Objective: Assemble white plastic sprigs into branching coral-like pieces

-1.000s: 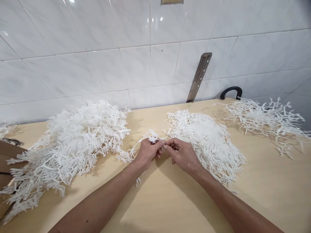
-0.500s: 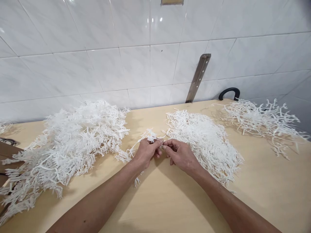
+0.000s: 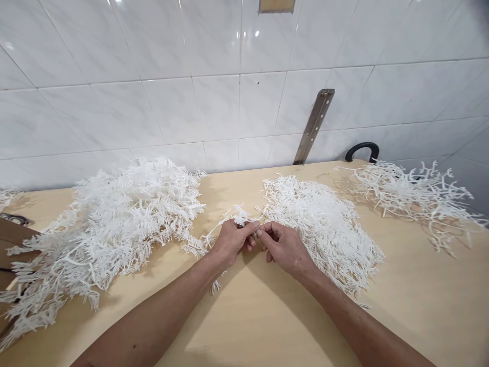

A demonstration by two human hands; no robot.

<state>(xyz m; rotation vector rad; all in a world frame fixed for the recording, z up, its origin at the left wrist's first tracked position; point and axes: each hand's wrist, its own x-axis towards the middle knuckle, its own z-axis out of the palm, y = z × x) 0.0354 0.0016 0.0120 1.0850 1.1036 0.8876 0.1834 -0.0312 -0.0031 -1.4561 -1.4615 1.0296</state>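
Near the middle of the table, my left hand (image 3: 233, 242) is closed around a white branched plastic sprig (image 3: 240, 218), whose thin arms stick out above the thumb and toward the left. The fingertips of my right hand (image 3: 286, 245) are pinched together right against the left thumb, at the sprig's near end; the small part between them is mostly hidden. Left of my hands spreads a large heap of white feathery sprigs (image 3: 141, 209). Just beyond my right hand lies a flatter pile of thin white pieces (image 3: 317, 216).
A looser pile of bare white branched stems (image 3: 412, 188) lies at the far right. Behind it a black curved handle (image 3: 362, 148) rises by the tiled wall (image 3: 171, 107). A metal bracket (image 3: 314, 127) leans there too. A brown box (image 3: 17, 244) stands at the left edge.
The view has shifted slightly, so everything sits a little lower and to the right. Both hands keep nearly the same pose around the sprig; the fingertips have barely moved.
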